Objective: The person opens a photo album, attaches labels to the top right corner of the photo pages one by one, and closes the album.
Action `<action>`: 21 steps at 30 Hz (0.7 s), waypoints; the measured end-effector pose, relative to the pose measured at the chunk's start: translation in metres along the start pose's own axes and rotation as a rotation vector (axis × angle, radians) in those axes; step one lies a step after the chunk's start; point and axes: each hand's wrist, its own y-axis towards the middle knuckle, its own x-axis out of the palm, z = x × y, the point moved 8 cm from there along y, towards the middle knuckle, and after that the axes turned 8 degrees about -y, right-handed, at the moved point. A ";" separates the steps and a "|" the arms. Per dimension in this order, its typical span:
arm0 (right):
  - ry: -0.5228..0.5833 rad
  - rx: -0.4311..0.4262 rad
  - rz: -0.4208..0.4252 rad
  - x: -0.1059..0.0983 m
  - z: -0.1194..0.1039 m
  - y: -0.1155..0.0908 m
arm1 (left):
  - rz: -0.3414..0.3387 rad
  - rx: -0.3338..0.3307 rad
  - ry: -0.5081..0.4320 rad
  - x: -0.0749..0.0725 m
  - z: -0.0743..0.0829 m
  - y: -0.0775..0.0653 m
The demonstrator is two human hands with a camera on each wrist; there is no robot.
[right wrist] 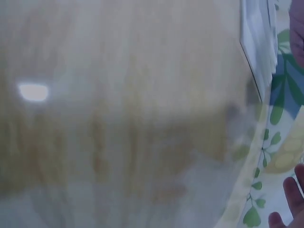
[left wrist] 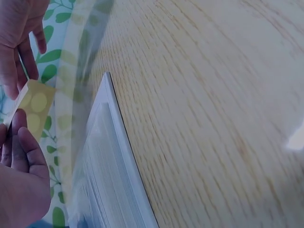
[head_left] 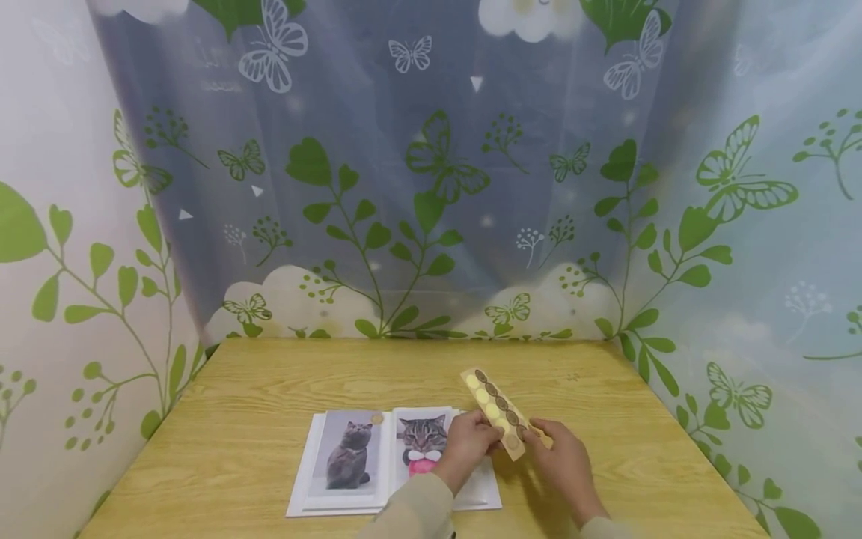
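Note:
A narrow strip of round stickers point(head_left: 494, 410), yellow circles beside dark brown ones, is held tilted above the table. My left hand point(head_left: 468, 442) pinches its lower left edge between thumb and fingers; that grip also shows in the left wrist view. My right hand point(head_left: 564, 460) has its thumb and index finger at the strip's lower right edge, with the other fingers loosely extended in the right wrist view. Partly under my left wrist lies an open photo album point(head_left: 306, 479). Its left page has a grey cat picture point(head_left: 348, 457), with a small tan round sticker point(head_left: 377, 419) near the top corner.
A wood-grain table point(head_left: 269, 374) carries the album near its front. Behind and at both sides hangs a curtain point(head_left: 377, 112) printed with leaves and butterflies. The right page holds a tabby cat picture point(head_left: 424, 433), partly covered by my left hand.

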 end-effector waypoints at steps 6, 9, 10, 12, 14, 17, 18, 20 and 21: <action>-0.065 -0.082 0.129 0.001 -0.016 -0.008 | 0.042 0.022 0.005 -0.004 0.000 0.004; -0.092 -0.122 0.202 0.001 -0.024 -0.012 | 0.059 0.033 -0.008 -0.006 0.000 0.004; -0.098 -0.132 0.223 0.001 -0.026 -0.013 | 0.064 0.038 -0.007 -0.006 0.000 0.004; -0.106 -0.136 0.248 0.001 -0.029 -0.014 | 0.074 0.048 -0.006 -0.007 0.001 0.004; -0.121 -0.132 0.256 0.003 -0.031 -0.014 | 0.083 0.053 -0.004 -0.007 0.001 0.004; -0.141 -0.121 0.252 0.006 -0.033 -0.014 | 0.091 0.069 -0.006 -0.008 0.002 0.003; -0.149 -0.118 0.250 0.007 -0.033 -0.014 | 0.093 0.077 -0.010 -0.007 0.002 0.002; -0.155 -0.110 0.248 0.008 -0.034 -0.014 | 0.094 0.083 -0.018 -0.007 0.002 0.001; -0.156 -0.107 0.245 0.009 -0.035 -0.014 | 0.094 0.085 -0.026 -0.006 0.002 0.001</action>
